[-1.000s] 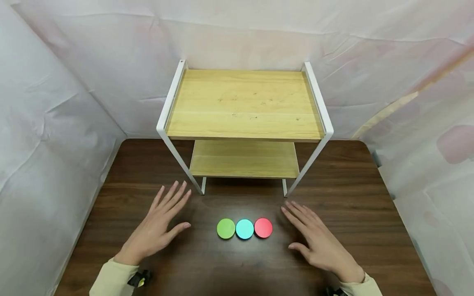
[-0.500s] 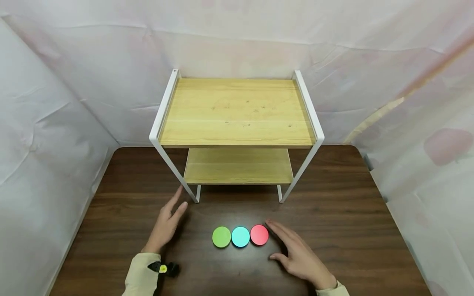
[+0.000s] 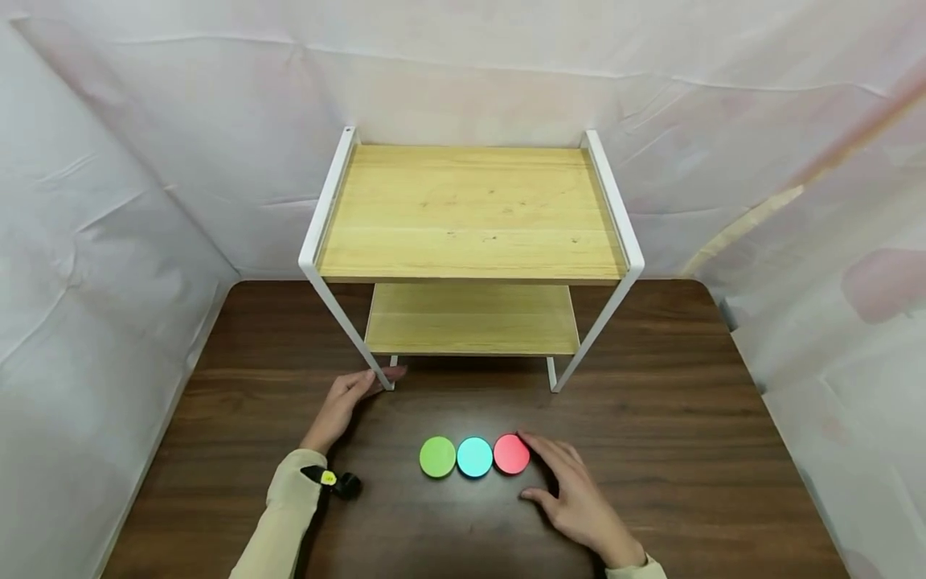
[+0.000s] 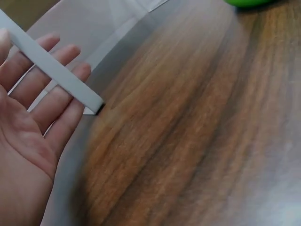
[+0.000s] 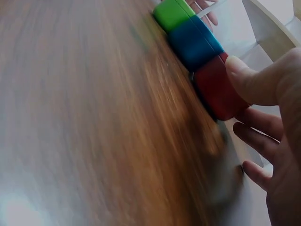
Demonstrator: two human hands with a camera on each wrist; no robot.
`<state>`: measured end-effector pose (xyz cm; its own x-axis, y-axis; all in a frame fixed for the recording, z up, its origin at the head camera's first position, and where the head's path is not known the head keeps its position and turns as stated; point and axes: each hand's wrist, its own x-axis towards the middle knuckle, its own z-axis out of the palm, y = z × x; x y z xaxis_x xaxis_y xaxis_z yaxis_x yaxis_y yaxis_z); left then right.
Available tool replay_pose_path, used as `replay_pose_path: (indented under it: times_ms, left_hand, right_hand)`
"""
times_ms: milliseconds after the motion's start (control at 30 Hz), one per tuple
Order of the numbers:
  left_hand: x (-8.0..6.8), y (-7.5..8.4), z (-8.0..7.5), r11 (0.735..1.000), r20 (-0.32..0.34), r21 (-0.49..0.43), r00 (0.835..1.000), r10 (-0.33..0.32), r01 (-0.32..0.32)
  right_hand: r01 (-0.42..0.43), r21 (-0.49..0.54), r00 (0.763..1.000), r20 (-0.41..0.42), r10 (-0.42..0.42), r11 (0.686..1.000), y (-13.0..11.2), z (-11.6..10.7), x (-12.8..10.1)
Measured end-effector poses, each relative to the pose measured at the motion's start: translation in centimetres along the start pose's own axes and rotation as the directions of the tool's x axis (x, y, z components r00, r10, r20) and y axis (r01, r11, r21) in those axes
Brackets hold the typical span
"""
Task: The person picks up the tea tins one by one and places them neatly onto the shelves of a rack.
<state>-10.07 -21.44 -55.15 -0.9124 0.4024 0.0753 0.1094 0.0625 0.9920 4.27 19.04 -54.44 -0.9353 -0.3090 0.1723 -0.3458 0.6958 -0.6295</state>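
At the white-framed shelf's left front leg (image 3: pixel 346 326), the left hand (image 3: pixel 343 405) has its fingers behind the metal bar and its thumb near the front side. In the left wrist view those fingers (image 4: pixel 40 101) extend loosely behind the leg, not wrapped round it. The right hand (image 3: pixel 575 500) is beside a short round red container (image 3: pixel 511 454), index fingertip at its far edge, thumb apart from it in the head view. A blue container (image 3: pixel 474 457) and a green one (image 3: pixel 437 457) complete a touching row. Part of the right fingers is hidden in the right wrist view.
The shelf has a pale wood top board (image 3: pixel 470 213) and a lower board (image 3: pixel 472 320). It stands at the back of a dark wood table (image 3: pixel 687 434). White sheets (image 3: pixel 94 241) hang behind and at both sides.
The left hand has moved inward and forward, its fingers passing behind the left leg. The right hand has come in from the right to the red container. The containers stay in their row.
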Motion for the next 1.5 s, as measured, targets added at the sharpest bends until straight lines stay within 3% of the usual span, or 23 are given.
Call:
replay_pose_path:
  times_ms: [200,333,700,1067,1500]
  left_hand:
    - [0.1,-0.8,-0.7,0.999,0.039,-0.035,0.999,-0.004,0.006]
    - [0.2,-1.2,-0.7,0.999,0.027,-0.043,1.000,-0.003,0.004]
    - [0.3,-2.3,0.6,0.995,-0.063,-0.084,0.996,0.057,-0.062]
    - [0.5,-2.2,0.9,0.997,-0.109,-0.052,0.993,0.053,-0.059]
    - [0.4,-2.3,1.3,0.997,-0.165,-0.027,0.984,0.067,-0.073]
  right_hand:
    - [-0.067,0.032,0.997,-0.035,0.068,0.997,-0.4,1.0,0.1]
    - [-0.100,0.063,0.993,-0.052,0.104,0.993,-0.6,1.5,0.3]
    - [0.034,0.147,0.979,-0.203,-0.004,0.989,0.6,2.9,0.5]
    - [-0.142,0.243,0.961,-0.197,0.192,0.960,0.3,3.1,0.5]
    - [-0.125,0.297,0.954,-0.225,0.196,0.947,0.5,3.1,0.6]
